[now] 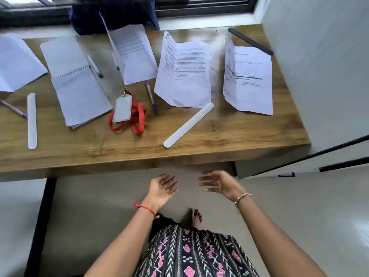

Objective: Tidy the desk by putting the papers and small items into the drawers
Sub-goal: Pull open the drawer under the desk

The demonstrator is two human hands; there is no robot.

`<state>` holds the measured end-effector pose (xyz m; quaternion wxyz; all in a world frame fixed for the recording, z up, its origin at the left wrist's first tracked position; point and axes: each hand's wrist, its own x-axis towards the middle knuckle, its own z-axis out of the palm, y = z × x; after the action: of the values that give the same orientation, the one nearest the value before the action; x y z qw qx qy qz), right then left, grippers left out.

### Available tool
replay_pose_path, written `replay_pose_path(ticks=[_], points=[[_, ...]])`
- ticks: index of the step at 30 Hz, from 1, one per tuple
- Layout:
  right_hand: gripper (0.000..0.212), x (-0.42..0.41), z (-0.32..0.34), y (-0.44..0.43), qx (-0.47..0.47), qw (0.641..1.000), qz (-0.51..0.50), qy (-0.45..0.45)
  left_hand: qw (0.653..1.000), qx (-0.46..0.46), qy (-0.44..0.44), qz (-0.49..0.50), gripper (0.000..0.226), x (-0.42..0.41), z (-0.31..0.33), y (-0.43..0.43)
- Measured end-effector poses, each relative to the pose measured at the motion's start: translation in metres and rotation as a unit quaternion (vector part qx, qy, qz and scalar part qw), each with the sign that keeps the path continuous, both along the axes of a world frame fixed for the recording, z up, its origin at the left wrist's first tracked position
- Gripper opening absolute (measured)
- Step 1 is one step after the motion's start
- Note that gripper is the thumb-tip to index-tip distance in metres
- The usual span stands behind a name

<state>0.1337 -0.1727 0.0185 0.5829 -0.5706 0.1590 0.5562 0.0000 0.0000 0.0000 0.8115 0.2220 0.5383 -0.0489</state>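
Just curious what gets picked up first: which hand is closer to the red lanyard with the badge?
Left. The left hand hovers open below the desk edge, down and slightly right of the red lanyard; the right hand is farther right, also off the desk.

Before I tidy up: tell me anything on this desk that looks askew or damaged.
Nothing spilled or broken. The middle sheet and right sheet are creased and do not lie flat; the red lanyard is bunched under its badge; a white strip lies slanted.
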Motion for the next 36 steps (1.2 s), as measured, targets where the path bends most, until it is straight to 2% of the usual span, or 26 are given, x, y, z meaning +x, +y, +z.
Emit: replay_pose_path(ticks=[3,5,9,13,20,31,36], points=[[0.020,0.006,-0.028,0.007,-0.014,0.982,-0.179,0.058,0.997,-0.023,0.015,0.076,0.016,0.011,-0.022,0.007],[0.016,0.011,-0.043,0.015,-0.022,0.964,-0.254,0.070,0.993,-0.023,0.017,0.116,0.016,0.022,-0.033,0.010],[0.016,0.026,-0.064,0.024,-0.008,0.942,-0.325,0.086,0.981,-0.036,-0.012,0.190,0.020,0.040,-0.051,0.017],[0.026,0.034,-0.084,0.032,0.021,0.919,-0.382,0.096,0.968,-0.037,-0.040,0.245,0.026,0.043,-0.064,0.018],[0.026,0.036,-0.090,0.028,0.067,0.909,-0.393,0.120,0.963,-0.032,-0.053,0.261,0.026,0.048,-0.068,0.013],[0.028,0.038,-0.077,0.027,0.044,0.920,-0.372,0.118,0.966,-0.018,-0.017,0.258,0.024,0.053,-0.062,0.012],[0.028,0.023,-0.079,0.018,0.034,0.916,-0.381,0.120,0.961,-0.016,-0.001,0.276,0.015,0.039,-0.060,-0.006]])
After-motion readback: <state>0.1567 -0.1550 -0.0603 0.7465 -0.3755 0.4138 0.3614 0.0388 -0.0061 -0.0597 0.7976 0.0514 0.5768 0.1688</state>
